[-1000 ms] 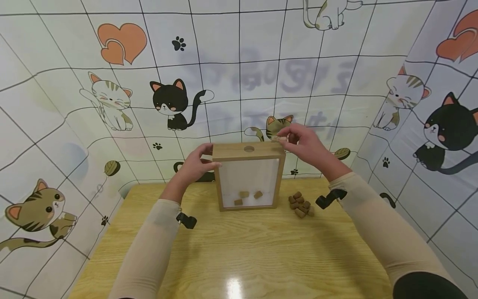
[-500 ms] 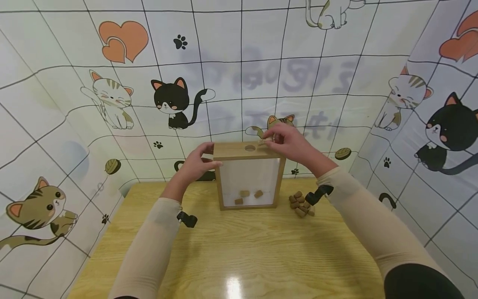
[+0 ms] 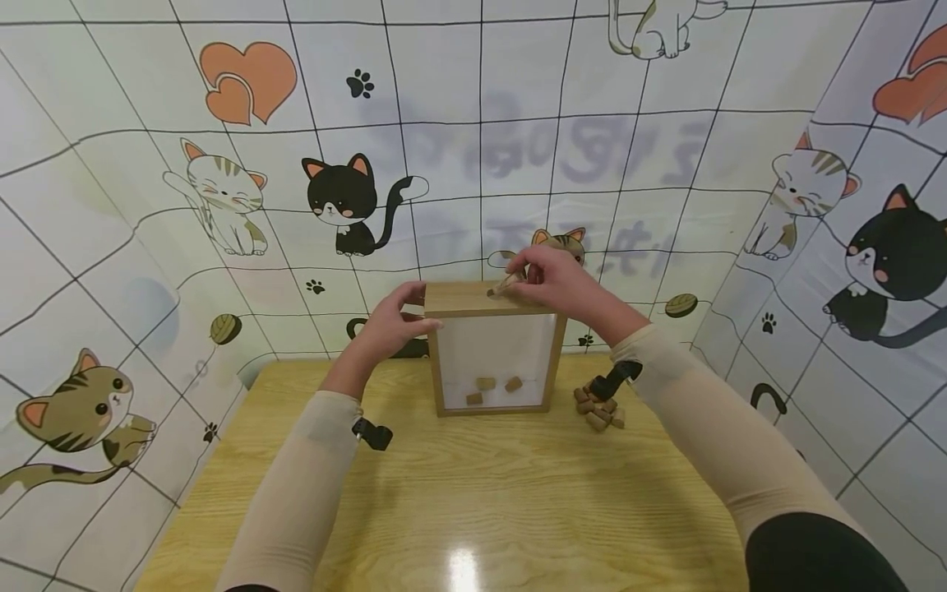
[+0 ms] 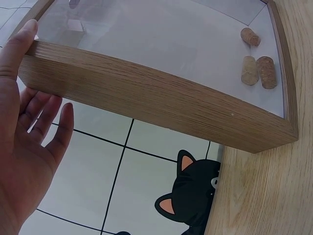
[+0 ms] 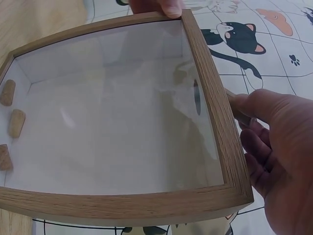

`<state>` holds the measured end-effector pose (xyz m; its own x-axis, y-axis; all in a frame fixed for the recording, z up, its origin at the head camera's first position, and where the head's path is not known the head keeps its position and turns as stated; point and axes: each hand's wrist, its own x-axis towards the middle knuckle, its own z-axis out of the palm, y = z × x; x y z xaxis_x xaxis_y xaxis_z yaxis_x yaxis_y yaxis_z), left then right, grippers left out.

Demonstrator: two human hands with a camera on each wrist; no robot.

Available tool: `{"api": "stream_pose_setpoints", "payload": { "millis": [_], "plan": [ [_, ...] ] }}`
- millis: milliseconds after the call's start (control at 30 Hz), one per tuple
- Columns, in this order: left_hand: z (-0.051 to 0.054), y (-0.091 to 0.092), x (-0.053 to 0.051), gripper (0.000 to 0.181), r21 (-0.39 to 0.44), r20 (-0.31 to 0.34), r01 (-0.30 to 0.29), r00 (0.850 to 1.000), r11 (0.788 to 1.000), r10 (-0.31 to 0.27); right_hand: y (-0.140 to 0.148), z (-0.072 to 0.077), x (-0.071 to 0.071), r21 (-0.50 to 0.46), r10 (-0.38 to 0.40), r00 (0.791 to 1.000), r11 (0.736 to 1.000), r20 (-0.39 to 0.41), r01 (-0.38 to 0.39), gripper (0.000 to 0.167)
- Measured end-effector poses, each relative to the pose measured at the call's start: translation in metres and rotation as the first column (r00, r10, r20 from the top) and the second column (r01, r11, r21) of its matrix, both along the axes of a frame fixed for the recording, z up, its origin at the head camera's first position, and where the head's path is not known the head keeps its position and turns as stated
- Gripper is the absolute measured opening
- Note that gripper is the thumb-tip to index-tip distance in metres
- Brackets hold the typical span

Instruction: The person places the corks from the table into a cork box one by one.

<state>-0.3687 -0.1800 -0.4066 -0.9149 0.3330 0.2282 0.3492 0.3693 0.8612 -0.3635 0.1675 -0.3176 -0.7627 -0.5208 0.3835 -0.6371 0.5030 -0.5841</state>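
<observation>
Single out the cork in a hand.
The cork pinched by the right hand over the wooden-framed box; three others lie inside it, the rest piled on the table.

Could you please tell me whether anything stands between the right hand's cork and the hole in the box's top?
Nothing visible does: the cork, pinched by the right hand, seems to have its tip at the hole in the box. The left hand at an upper corner and the three corks inside are out of the way.
</observation>
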Motion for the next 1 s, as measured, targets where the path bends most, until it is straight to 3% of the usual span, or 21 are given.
{"api": "stream_pose_setpoints", "payload": {
  "millis": [167, 433, 833, 1000],
  "plan": [
    [0.000, 0.000, 0.000, 0.085, 0.001, 0.000, 0.001, 1.000, 1.000, -0.001, -0.003, 0.002, 0.001, 0.032, -0.004, 1.000, 0.999, 0.010, 0.004, 0.026],
    [0.000, 0.000, 0.000, 0.085, 0.000, 0.001, -0.003, 1.000, 1.000, 0.003, -0.010, 0.001, -0.001, 0.083, 0.022, 0.999, 0.996, -0.043, -0.019, 0.027],
    [-0.001, 0.000, 0.000, 0.087, 0.004, 0.015, 0.000, 1.000, 1.000, 0.000, -0.017, -0.005, -0.003, 0.090, 0.039, 0.999, 0.995, -0.014, -0.038, 0.028],
    [0.000, 0.000, -0.001, 0.087, -0.002, 0.008, -0.001, 1.000, 1.000, 0.001, -0.015, -0.006, -0.003, 0.070, 0.043, 0.998, 0.997, -0.044, -0.039, 0.026]
  ]
}}
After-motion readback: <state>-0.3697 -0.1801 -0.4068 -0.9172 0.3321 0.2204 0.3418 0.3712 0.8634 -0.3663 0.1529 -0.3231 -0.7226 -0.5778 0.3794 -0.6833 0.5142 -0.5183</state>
